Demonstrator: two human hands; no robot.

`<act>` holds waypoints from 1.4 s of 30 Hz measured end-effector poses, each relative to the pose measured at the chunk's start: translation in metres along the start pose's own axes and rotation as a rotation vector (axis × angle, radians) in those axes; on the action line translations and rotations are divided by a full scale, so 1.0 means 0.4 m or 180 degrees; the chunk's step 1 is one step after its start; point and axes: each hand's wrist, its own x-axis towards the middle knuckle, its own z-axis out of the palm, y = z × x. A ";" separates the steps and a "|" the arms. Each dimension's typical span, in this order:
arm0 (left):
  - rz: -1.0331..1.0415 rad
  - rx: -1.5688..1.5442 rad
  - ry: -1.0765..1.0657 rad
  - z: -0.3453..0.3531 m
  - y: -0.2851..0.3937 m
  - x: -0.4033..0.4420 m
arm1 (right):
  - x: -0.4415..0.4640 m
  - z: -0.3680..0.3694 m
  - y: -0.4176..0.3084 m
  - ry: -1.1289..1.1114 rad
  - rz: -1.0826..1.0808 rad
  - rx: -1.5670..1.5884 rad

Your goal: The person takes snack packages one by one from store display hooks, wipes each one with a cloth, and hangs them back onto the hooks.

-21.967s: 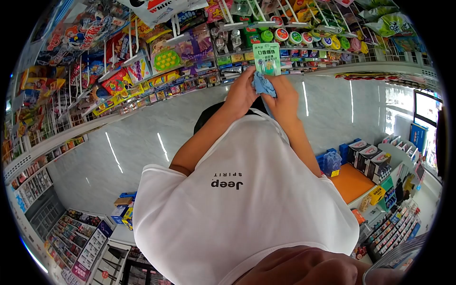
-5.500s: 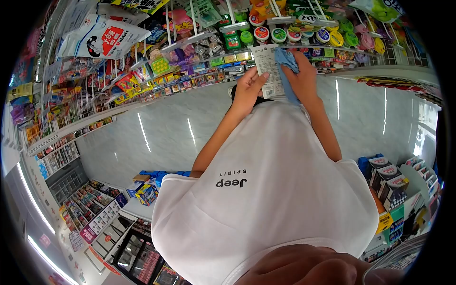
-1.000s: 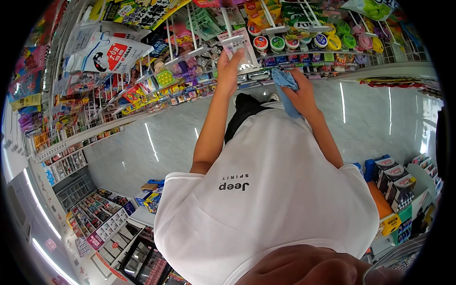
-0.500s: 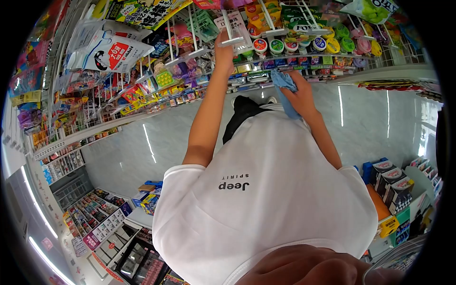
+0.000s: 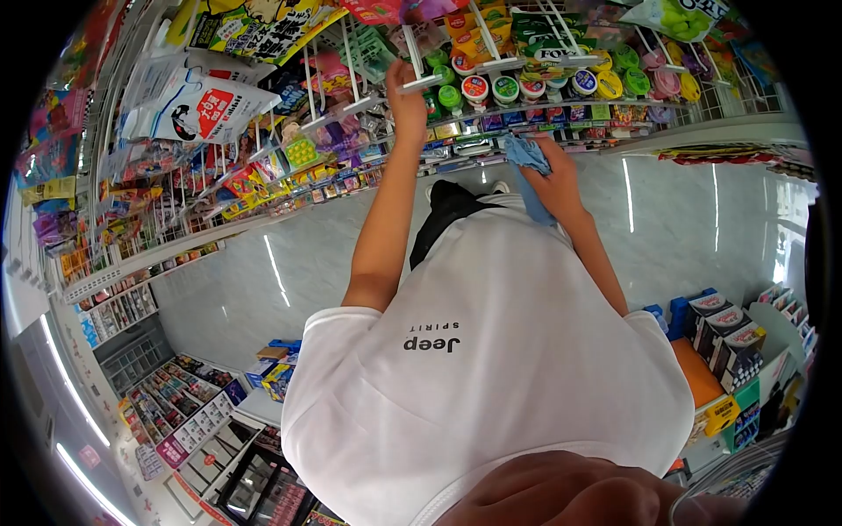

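My left hand (image 5: pixel 409 107) is raised at the candy rack, beside the white tag holder at the tip of a display hook (image 5: pixel 423 85). Its fingers point upward and look apart, partly hidden by the holder, with nothing visible in them. Behind that hook hangs a pale pinkish pack (image 5: pixel 424 37), seen only in part. Round green-lidded tubs (image 5: pixel 449 96) stand just right of this hand. Lower and to the right, my right hand (image 5: pixel 559 180) is closed around a crumpled blue cloth (image 5: pixel 526 155), which hangs down in front of my white shirt.
White-and-red candy bags (image 5: pixel 210 110) hang on the left, orange bags (image 5: pixel 478 35) and dark green bags (image 5: pixel 545 44) above the round tubs. Hooks jut out along the rack. Grey floor (image 5: pixel 658 228) lies below; dark boxes (image 5: pixel 724 329) stand on a counter behind me at right.
The pale pack by my left hand has swung or moved back from the hook's front, uncovering green-lidded tubs. My left hand has shifted slightly left and down. My right hand stays almost still.
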 end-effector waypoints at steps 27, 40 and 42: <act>0.1021 0.1099 -0.0383 0.162 -0.045 0.012 | -0.033 -0.029 0.013 0.0038 0.0231 -0.0272; 0.0876 0.0249 -0.0580 0.190 -0.023 -0.015 | -0.034 -0.020 0.009 0.0033 -0.0019 -0.0272; 0.0903 0.0369 -0.0548 0.190 -0.033 -0.014 | -0.038 -0.019 0.011 0.0045 -0.0023 -0.0248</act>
